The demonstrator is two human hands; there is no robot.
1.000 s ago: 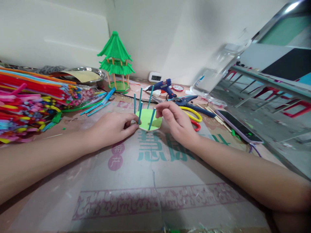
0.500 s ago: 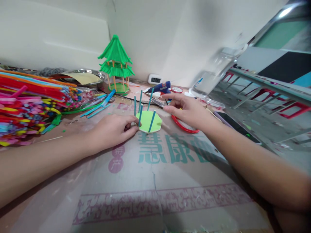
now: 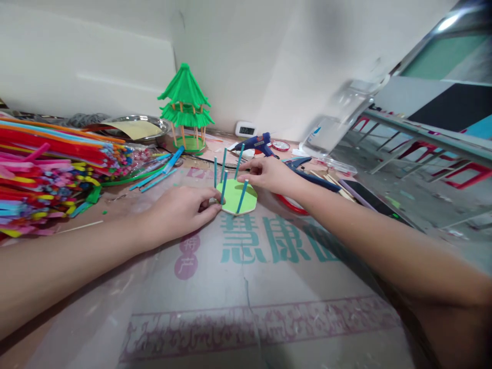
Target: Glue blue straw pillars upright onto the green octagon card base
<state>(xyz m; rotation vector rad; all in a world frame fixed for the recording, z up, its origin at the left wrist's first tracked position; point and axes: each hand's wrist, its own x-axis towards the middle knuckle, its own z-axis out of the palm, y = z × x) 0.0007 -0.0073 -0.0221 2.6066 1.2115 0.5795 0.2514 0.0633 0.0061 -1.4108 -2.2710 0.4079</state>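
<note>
A light-green octagonal board (image 3: 246, 192) lies on the worktop with several thin blue sticks (image 3: 242, 197) standing up from it, some leaning. My left hand (image 3: 188, 207) rests at the board's left edge, its thumb and finger closed around the foot of the front-left stick (image 3: 224, 185). From the right, my right hand (image 3: 271, 175) reaches over the board's back edge. Its thumb and fingertips close in a loose pinch at the back-right stick (image 3: 240, 158); the exact contact is too small to see. Red-handled scissors or pliers (image 3: 294, 204) lie partly under my right forearm.
A green two-tiered pagoda model (image 3: 184, 110) stands behind, beside a metal dish (image 3: 156, 125). Bundled pipe cleaners (image 3: 49, 169) fill the left. A white timer (image 3: 245, 128), blue glue gun (image 3: 251, 144), blue-handled tool (image 3: 313, 177), phone (image 3: 374, 202) and clear jug (image 3: 330, 123) stand or lie at back and right.
My right hand has moved left to the back-right stick, and a blue-handled tool now shows behind the wrist. My left hand stays at the board's edge. The view has shifted slightly.
</note>
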